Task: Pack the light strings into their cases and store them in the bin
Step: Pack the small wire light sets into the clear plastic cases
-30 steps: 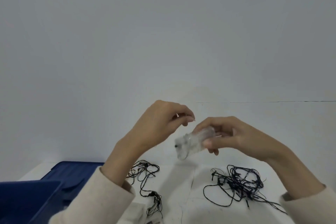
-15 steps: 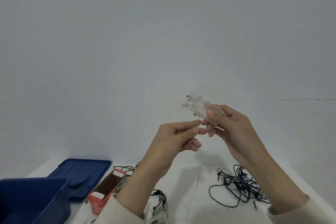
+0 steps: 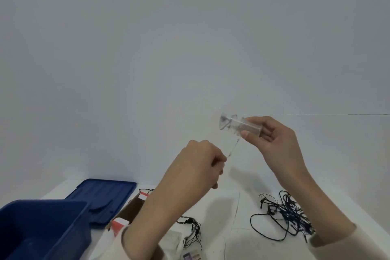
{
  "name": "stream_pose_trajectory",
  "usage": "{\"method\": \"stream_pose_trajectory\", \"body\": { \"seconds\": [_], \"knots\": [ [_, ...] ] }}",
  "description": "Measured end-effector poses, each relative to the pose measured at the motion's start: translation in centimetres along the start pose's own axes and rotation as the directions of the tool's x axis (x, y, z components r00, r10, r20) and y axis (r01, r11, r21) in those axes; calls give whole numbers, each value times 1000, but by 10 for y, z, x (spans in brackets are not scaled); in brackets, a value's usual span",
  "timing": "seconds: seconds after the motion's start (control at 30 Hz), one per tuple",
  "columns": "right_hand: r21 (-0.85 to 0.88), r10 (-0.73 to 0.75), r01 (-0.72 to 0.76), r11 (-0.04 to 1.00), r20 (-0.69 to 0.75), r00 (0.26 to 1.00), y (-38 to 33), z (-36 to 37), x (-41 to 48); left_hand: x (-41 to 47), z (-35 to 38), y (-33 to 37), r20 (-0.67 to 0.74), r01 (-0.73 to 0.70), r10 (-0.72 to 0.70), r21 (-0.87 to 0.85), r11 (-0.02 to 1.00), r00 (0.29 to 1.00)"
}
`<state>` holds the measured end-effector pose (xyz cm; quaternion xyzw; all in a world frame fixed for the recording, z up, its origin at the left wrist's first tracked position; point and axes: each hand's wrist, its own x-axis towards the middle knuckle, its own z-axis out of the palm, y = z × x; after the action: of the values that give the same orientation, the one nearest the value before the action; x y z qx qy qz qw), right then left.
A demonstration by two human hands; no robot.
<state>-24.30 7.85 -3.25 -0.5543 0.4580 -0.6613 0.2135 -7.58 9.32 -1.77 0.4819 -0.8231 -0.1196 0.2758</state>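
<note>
A deep blue plastic bin (image 3: 40,230) sits far left on the table (image 3: 228,226). The left hand (image 3: 198,167) pinches a thin clear wire (image 3: 232,150); the right hand (image 3: 272,139) grips a small transparent cylindrical case (image 3: 238,125). Tugging hard could snap or tangle it. No writing is legible.

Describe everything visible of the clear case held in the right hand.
The clear case is a small see-through plastic tube, lying roughly level in the air before the wall. The right hand pinches its right end, thumb below. Something dark sits at its open left end. A thin, blurred strand runs from it down to the closed left hand.
</note>
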Motion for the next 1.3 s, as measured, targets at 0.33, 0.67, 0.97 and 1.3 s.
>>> {"method": "stream_pose_trajectory", "body": {
  "seconds": [0.33,0.67,0.97,1.3],
  "knots": [
    [-67,88,-63,996,498,863,-7,-5,-16,25,-33,-5,-114,-372,427,330,868,897],
    [472,215,-492,732,526,823,17,2,-36,7,34,-44,-168,-29,-69,-519,855,983],
    [480,401,-543,689,373,837,51,26,-58,-13,75,-55,-222,116,-317,-623,773,922],
    [342,354,-431,835,265,897,87,43,-72,-20,91,-82,150,312,-428,-888,338,891]
  ]
}}
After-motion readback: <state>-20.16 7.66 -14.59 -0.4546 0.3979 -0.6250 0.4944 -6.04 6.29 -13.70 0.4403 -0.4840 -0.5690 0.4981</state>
